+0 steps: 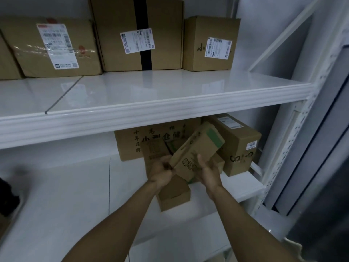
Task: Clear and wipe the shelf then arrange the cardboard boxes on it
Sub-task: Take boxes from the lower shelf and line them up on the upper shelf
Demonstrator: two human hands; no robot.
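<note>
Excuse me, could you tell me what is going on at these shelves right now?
A person holds a small brown cardboard box with green print, tilted, in both hands: the left hand grips its near corner and the right hand its side. It is above the lower white shelf, where larger brown cardboard boxes stand at the back right and a small plain cardboard box lies under the hands. On the upper white shelf, labelled cardboard boxes line the back.
</note>
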